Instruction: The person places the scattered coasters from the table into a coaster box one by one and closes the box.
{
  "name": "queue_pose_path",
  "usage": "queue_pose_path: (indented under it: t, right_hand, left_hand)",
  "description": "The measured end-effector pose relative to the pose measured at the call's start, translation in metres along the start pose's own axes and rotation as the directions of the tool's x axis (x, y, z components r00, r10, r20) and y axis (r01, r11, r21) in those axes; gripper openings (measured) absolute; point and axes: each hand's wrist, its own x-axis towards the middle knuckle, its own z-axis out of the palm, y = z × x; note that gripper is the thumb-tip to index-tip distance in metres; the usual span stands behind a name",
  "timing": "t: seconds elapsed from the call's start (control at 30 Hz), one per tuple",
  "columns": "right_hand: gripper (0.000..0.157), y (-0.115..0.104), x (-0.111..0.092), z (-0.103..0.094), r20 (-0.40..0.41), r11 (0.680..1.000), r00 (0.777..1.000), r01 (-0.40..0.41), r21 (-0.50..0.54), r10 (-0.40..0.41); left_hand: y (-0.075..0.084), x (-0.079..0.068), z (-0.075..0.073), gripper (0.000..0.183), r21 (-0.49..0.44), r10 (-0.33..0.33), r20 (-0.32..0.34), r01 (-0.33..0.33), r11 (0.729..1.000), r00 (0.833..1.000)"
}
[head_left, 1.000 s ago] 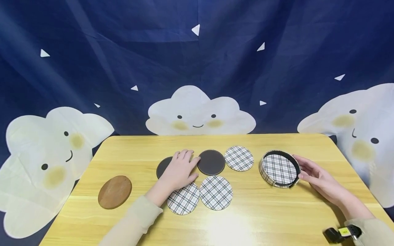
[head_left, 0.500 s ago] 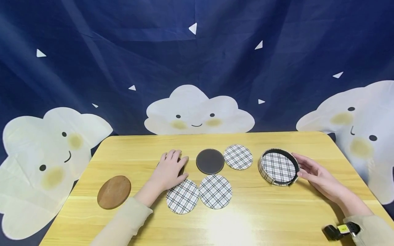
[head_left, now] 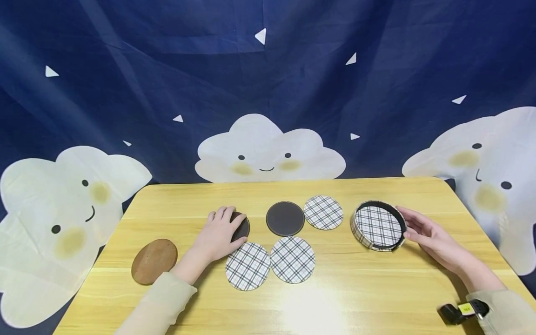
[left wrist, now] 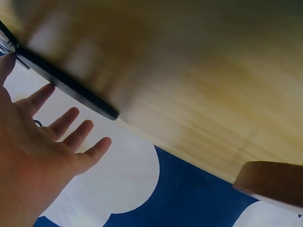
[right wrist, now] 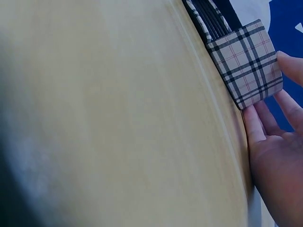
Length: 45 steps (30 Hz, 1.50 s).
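My left hand lies over the left part of a dark round coaster. In the left wrist view its fingers are spread, with the thumb and one fingertip right at that coaster's edge. Part of the coaster is hidden under the hand. On the right, my right hand holds the side of a round plaid coaster holder, thumb and fingers bent against its wall. A plaid coaster lies inside the holder. The right wrist view shows several stacked coasters through a gap in its plaid wall.
Two plaid coasters, a left one and a right one, lie nearer the front. A second dark coaster and another plaid coaster lie behind them. A brown wooden disc rests at the left of the table.
My left hand has moved left across the dark coaster, uncovering its right side and the plaid coaster in front. My right hand stays at the holder.
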Motion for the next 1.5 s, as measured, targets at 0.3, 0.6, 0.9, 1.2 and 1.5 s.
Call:
queue_pose_path:
  t: [0.3,0.6,0.9,1.2,1.5]
  right_hand:
    - [0.063,-0.002,0.000,0.002,-0.014,0.999,0.999,-0.032,-0.034,0.031]
    - [0.063,0.000,0.000,0.000,-0.006,1.000,1.000,-0.007,0.013,0.007]
    - [0.067,-0.002,0.000,0.001,-0.017,0.999,1.000,-0.027,-0.036,0.026]
    - [0.067,-0.002,0.000,0.001,-0.010,1.000,1.000,-0.013,-0.027,0.013]
    - [0.065,-0.003,0.001,0.002,-0.020,0.998,1.000,-0.025,-0.053,0.024]
  left_hand:
    - [-0.009,-0.002,0.003,0.066,-0.058,-0.058,0.044,0.060,0.997,0.997]
    - [-0.015,0.002,0.004,0.075,-0.071,-0.061,0.053,0.065,0.995,0.997]
    - [-0.016,0.004,0.004,0.076,-0.085,-0.071,0.064,0.076,0.993,0.995]
    - [-0.012,0.008,0.000,0.082,-0.076,-0.039,0.033,0.042,0.996,0.999]
    - [0.002,0.020,-0.004,0.081,-0.070,0.005,0.016,-0.004,0.998,1.000]
